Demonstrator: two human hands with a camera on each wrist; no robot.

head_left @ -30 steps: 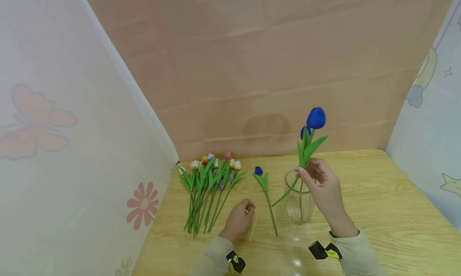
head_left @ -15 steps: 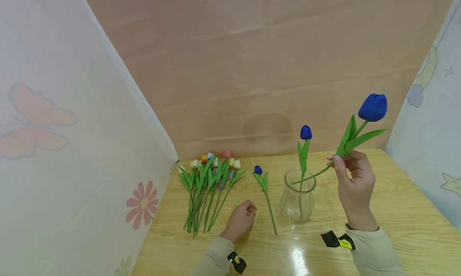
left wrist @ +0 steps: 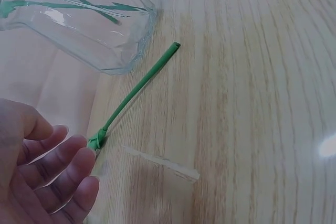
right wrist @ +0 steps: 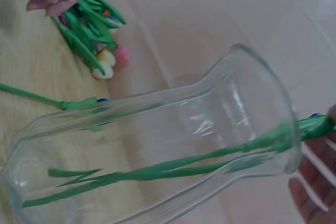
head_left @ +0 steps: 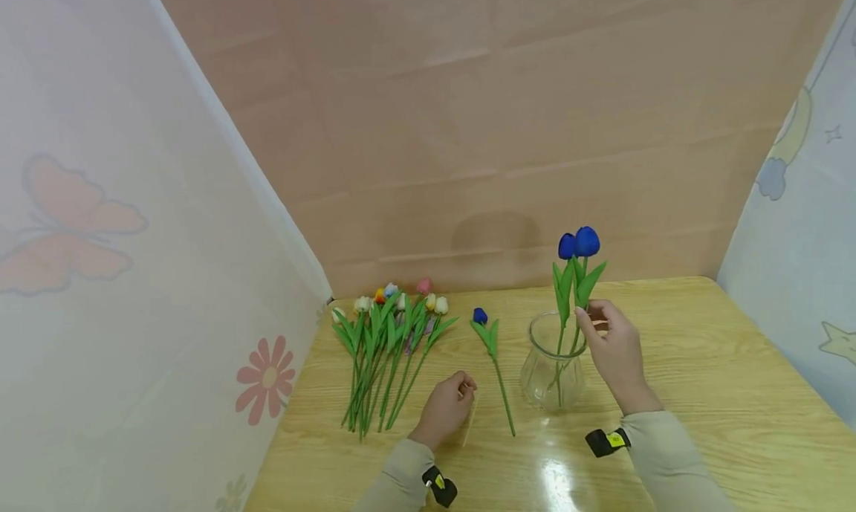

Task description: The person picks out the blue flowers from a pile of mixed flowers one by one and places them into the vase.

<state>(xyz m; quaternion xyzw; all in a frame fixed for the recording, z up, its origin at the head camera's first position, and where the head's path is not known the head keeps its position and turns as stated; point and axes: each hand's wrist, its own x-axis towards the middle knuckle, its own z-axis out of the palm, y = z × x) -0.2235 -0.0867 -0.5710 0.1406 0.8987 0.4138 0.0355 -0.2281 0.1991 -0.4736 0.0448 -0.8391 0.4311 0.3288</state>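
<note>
My right hand (head_left: 615,352) pinches a blue tulip (head_left: 587,242) just below its leaves, at the rim of a clear glass vase (head_left: 531,378). The held tulip's stem runs down inside the glass, where it crosses the stem of another blue tulip (head_left: 567,246) standing there. In the right wrist view both green stems (right wrist: 142,174) show through the glass. My left hand (head_left: 444,408) rests on the table with loosely curled fingers, holding nothing. A third blue tulip (head_left: 493,342) lies between the left hand and the vase.
A bunch of tulips (head_left: 381,348) in several colours lies at the left of the wooden table (head_left: 722,393). A thin pale strip (left wrist: 163,163) lies near the left hand. Behind stands a brown-pink backdrop (head_left: 428,163), with patterned sheets at both sides.
My right hand swung the blue tulip out to the right, then brought it back and lowered its stem into the vase beside the first one. The left hand has hardly moved.
</note>
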